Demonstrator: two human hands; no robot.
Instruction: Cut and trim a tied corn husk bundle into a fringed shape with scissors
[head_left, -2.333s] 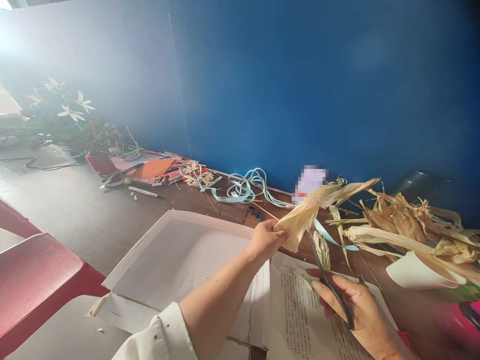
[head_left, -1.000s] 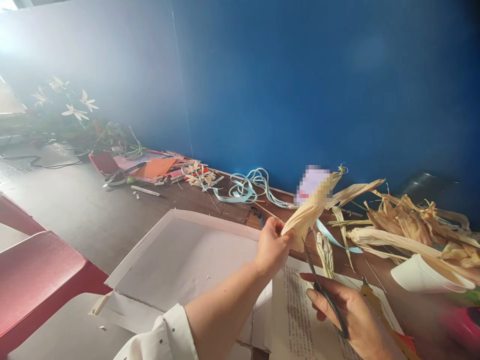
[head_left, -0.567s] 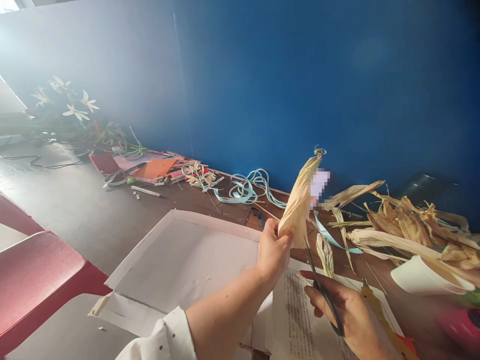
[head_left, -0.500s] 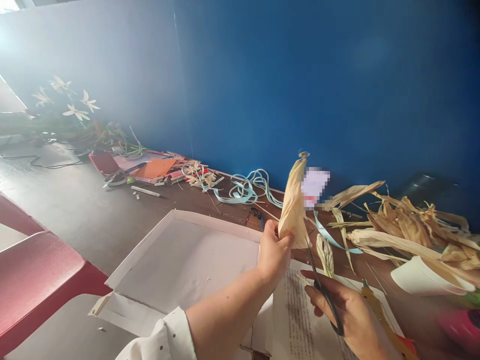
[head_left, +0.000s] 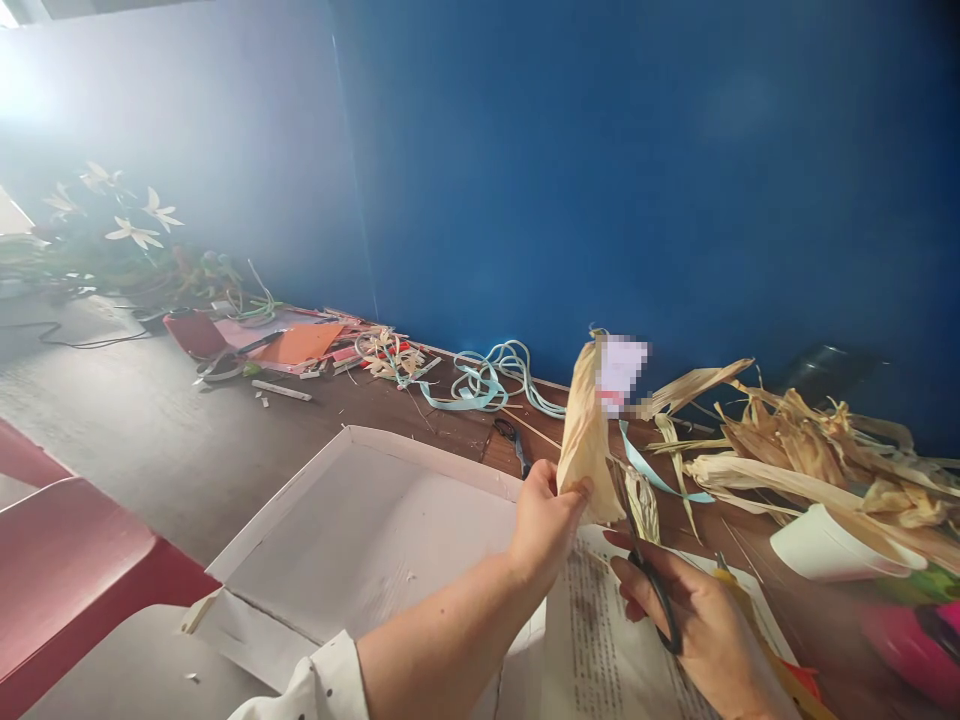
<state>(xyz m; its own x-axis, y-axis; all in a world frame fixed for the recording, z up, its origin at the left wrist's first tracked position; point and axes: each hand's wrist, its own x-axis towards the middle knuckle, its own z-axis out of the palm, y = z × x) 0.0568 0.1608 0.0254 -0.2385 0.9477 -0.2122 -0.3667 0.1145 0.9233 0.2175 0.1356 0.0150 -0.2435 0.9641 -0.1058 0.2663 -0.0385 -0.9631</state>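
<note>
- The pale yellow, ribbed dried corn husk (head_left: 587, 430) stands nearly upright above the dark brown wooden desk (head_left: 442, 432); it looks light, papery and likely to split along its ribs, so the broad lower end seems the safest hold.
- The left hand (head_left: 549, 515) has its grip pinched on that end, forearm slanting in from lower left.
- The right hand's (head_left: 697, 610) grip is around black-handled metal scissors (head_left: 664, 605), blades angled up beside the husk; contact is unclear.

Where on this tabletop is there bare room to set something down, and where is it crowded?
Largest bare patch: dark tabletop between red chair, white tray and orange paper. Crowded: along the blue wall, and right of the held scissors, with husks and cup.
</note>
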